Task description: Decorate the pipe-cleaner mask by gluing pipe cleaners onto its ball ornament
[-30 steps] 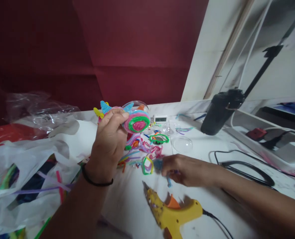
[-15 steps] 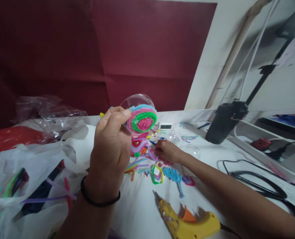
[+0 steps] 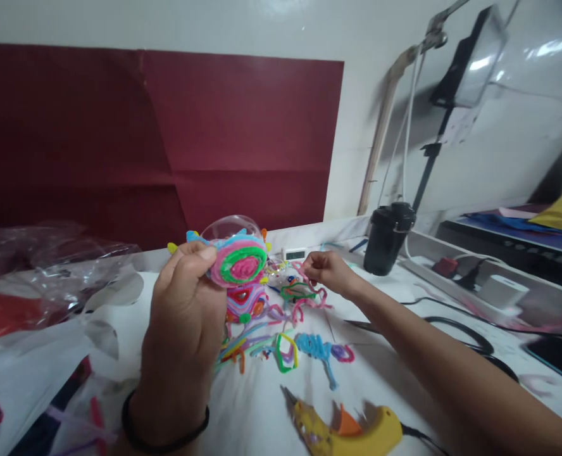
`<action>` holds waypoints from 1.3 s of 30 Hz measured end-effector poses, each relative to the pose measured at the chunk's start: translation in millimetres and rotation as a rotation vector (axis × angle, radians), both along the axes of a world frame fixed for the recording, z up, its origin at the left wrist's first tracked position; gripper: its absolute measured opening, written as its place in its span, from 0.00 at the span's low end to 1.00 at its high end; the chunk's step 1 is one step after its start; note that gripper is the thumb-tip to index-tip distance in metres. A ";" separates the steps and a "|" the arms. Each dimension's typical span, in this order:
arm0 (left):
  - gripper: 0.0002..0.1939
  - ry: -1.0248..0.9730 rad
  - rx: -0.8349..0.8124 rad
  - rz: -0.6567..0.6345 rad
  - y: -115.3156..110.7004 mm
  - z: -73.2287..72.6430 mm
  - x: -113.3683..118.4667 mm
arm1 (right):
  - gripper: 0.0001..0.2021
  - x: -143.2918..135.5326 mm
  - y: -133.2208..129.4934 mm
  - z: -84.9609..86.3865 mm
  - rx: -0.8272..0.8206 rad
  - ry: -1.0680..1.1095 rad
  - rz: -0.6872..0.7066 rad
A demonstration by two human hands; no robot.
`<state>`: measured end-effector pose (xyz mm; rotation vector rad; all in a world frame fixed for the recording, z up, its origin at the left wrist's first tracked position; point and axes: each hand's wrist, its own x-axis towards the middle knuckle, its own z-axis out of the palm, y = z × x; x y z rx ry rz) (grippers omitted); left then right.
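My left hand (image 3: 181, 310) is closed on the edge of a round pipe-cleaner coil (image 3: 241, 268) in pink, green and light blue. A clear plastic dome (image 3: 232, 225) shows behind the coil's top. My right hand (image 3: 331, 272) pinches the end of a wavy pink pipe cleaner (image 3: 323, 295), which trails down to the table. Below the coil is a striped pink and purple pipe-cleaner piece (image 3: 245, 304) with a green pompom. Nearer to me lie a green and yellow pipe-cleaner loop (image 3: 280, 354) and a light blue bundle (image 3: 313, 346).
A yellow glue gun (image 3: 347, 434) lies at the front, its cord running right. A black lidded cup (image 3: 389, 240) and a small digital display (image 3: 294, 254) stand behind. Plastic bags (image 3: 38, 354) cover the left side. A phone (image 3: 559, 358) lies far right.
My right hand has come up from the pile and now holds the wavy pink pipe cleaner. My left hand still grips the coil. The view has swung right and up.
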<state>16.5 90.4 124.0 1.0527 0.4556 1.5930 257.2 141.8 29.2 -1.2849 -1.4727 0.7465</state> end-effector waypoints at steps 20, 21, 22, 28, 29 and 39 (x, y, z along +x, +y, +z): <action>0.08 0.346 -0.323 -0.584 15.3 -52.7 44.0 | 0.16 -2.6 -38.9 42.5 0.151 0.541 0.065; 0.07 0.359 -0.336 -0.575 14.9 -54.0 44.9 | 0.16 -2.7 -39.8 43.5 0.153 0.550 0.071; 0.07 0.371 -0.345 -0.571 14.5 -55.1 45.8 | 0.16 -2.7 -40.7 44.3 0.156 0.557 0.075; 0.16 0.380 -0.419 -0.554 11.6 -58.0 51.1 | 0.15 -1.5 -43.8 45.6 0.168 0.577 0.094; 0.16 0.376 -0.426 -0.544 10.9 -58.3 52.0 | 0.15 -1.5 -43.9 45.3 0.167 0.579 0.098; 0.11 0.383 -0.347 -0.679 16.3 -67.2 56.2 | 0.15 -4.1 -41.2 37.8 0.135 0.546 0.104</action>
